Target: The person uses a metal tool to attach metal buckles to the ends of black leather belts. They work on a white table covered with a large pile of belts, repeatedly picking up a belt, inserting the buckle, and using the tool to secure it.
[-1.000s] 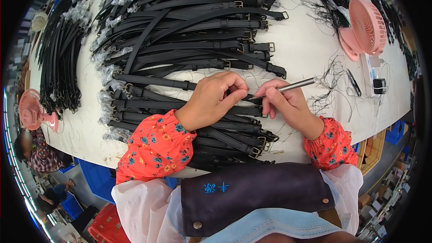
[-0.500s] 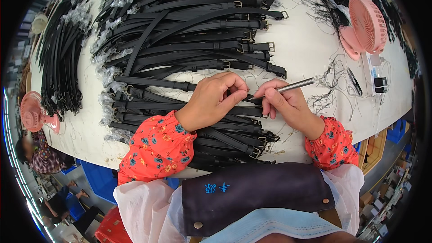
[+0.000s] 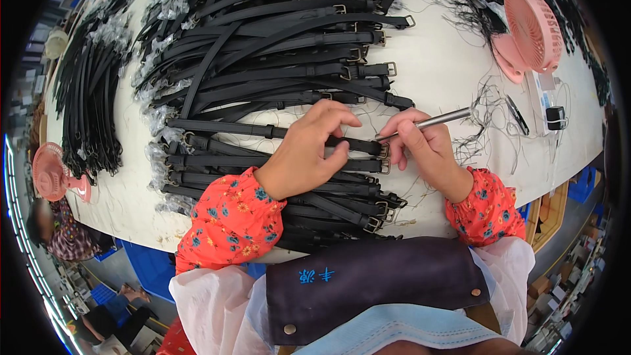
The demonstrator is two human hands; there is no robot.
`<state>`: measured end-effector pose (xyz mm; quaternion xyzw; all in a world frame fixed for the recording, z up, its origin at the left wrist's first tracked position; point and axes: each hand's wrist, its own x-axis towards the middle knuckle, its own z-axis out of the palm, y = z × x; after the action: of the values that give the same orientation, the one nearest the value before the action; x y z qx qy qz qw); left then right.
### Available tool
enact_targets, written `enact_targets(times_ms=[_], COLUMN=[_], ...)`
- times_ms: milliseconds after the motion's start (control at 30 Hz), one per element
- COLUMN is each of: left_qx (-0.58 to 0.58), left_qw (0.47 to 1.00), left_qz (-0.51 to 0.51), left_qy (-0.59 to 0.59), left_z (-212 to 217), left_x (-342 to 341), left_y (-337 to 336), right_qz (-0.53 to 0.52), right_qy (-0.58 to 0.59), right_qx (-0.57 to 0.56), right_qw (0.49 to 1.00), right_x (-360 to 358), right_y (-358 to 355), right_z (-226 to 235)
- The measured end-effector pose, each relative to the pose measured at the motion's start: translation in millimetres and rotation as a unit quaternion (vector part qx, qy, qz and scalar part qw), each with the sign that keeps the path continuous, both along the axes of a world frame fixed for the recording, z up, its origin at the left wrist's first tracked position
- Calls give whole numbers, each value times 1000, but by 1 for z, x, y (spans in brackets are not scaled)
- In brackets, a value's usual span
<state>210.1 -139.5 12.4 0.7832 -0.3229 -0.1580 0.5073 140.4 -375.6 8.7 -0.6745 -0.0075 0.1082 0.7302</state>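
Through the head camera I saw the left hand (image 3: 305, 151) lying over a black belt (image 3: 358, 144), its thumb and index finger spread apart with the belt showing in the gap between them. The right hand (image 3: 427, 148) pinched a slim metal tool (image 3: 444, 119) between thumb and index finger, its tip at the belt's edge; I could not tell whether the two touched. That belt ran from left to right under the left hand, its brass-toned buckle (image 3: 384, 150) just beside the right hand's lower fingers. Above and below it I saw more buckled belts (image 3: 315, 39) heaped on the white worktable (image 3: 444, 59), clear plastic wrap (image 3: 158, 115) at their left ends. To the right lay loose dark threads (image 3: 483, 128), near a pink fan (image 3: 534, 29).
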Motion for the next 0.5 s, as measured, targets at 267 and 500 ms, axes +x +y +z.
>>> enact_targets(times_ms=[267,500], left_qx=[32,47], left_qw=[994,999], left_qz=[-39,-20], left_qy=[-97,-10], left_z=[-10,-1], left_x=[0,2], left_y=[-2,2], right_qz=[-17,59], right_qy=[-19,16], right_qx=[17,9], right_qw=[1000,998], right_x=[0,2], right_y=[1,1], right_z=[-5,-2])
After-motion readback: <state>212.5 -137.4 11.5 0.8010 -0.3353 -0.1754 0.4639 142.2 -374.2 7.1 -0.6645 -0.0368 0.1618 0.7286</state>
